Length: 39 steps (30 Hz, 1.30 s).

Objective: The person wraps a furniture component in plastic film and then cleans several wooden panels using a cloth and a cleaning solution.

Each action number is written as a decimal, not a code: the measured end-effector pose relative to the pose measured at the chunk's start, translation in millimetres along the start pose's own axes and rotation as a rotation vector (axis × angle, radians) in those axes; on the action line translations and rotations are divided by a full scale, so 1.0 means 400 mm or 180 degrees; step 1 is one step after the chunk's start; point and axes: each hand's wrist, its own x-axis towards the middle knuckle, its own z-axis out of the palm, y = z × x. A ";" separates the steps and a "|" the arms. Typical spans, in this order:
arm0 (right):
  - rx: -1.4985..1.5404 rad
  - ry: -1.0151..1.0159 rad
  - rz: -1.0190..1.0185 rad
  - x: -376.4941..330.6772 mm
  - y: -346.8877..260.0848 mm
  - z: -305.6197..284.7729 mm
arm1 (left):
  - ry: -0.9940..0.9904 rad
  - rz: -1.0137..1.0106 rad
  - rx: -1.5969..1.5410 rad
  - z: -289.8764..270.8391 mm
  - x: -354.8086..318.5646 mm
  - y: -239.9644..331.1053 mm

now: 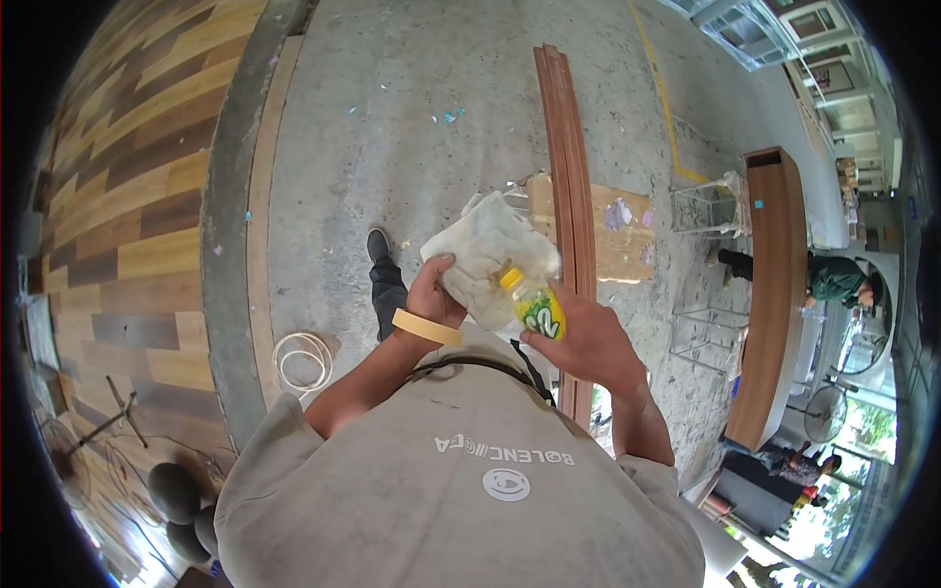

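Observation:
In front of my waist my left hand [436, 294] grips the near left edge of a stained whitish cloth [485, 245], its thumb on top. A roll of tan tape [427, 326] sits round my left wrist like a bracelet. My right hand [588, 338] is wrapped round a clear plastic bottle [538, 309] with a yellow cap and a yellow-green label. The bottle tilts, its capped end toward the cloth and overlapping it. What is inside the bottle is hard to make out.
Long reddish-brown boards [567, 157] run away from me on the right, over a plywood sheet [622, 230]. Metal stands [708, 338] and a long wooden box beam [774, 294] lie farther right. Wood-plank flooring [147, 196] and a coil of pale strip [303, 362] are left. Other people are far right.

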 end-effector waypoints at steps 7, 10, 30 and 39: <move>-0.0109 -0.0208 -0.0118 0.060 -0.028 0.006 | 0.0088 0.0165 -0.0023 -0.051 -0.008 -0.005; -0.0229 -0.0268 -0.0167 0.063 -0.020 0.011 | 0.0175 0.0333 -0.0022 -0.051 -0.012 0.005; -0.0037 -0.0098 0.0046 0.088 -0.110 0.034 | 0.0253 0.0366 0.0029 -0.020 -0.046 0.083; 0.0087 -0.0221 -0.0156 0.032 -0.037 0.049 | 0.0242 0.0219 -0.0137 0.012 -0.060 0.113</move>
